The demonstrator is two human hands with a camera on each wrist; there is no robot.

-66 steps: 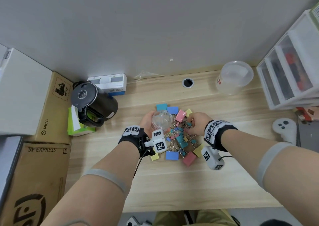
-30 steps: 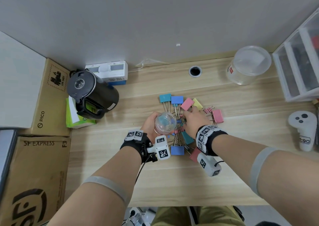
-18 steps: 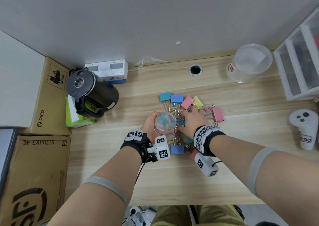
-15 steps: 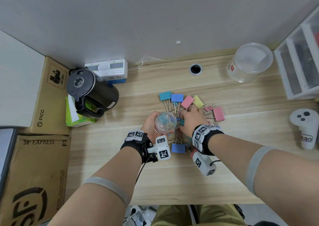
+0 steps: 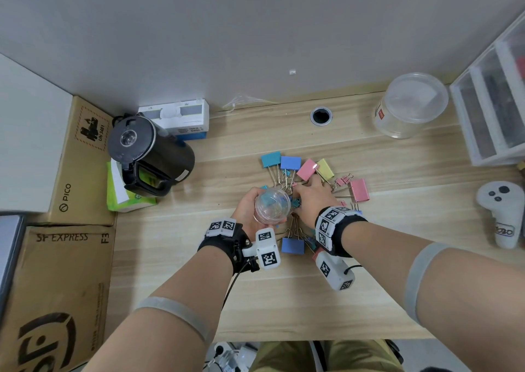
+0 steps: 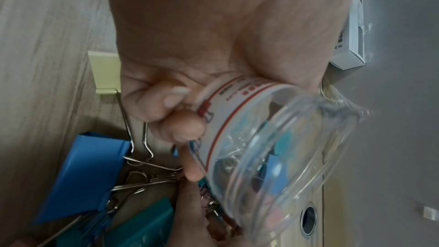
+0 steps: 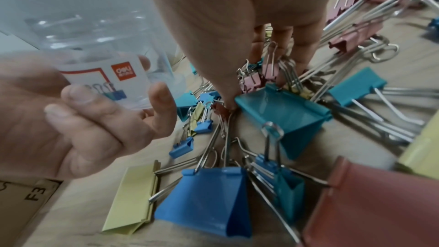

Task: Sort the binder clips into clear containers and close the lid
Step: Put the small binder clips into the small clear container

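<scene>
- The left hand [image 5: 250, 209] is wrapped around a small clear jar [image 5: 272, 205], fingers curled round its labelled wall, mouth open and tipped toward the pile. My guess is it's held just above the clips so each drop is a short hop.
- A few small clips already sit inside the jar (blue and teal ones show through the wall in the left wrist view).
- The right hand [image 5: 311, 198] is down in the pile of binder clips [image 5: 295, 224], fingertips [image 7: 299, 48] pressed among the little pink and yellow ones. Whether it's actually pinching one, I can't tell; the fingers hide it.
- The pile sits mid-desk, just right of the jar: big blue [image 7: 209, 200], teal [image 7: 282, 112], pink and yellow clips fanned out, wire handles tangled in the middle. Looks like small ones go in this jar first.
- A bigger clear tub [image 5: 409, 107] with its lid on waits at the far right, probably for the large clips.
- The desk [image 5: 284, 300] is pale wood grain against a grey wall, with a cable hole at the far edge.
- A black kettle [image 5: 147, 155] stands far left with cardboard boxes beside it; a drawer unit and a white controller [image 5: 502, 215] sit on the right.
</scene>
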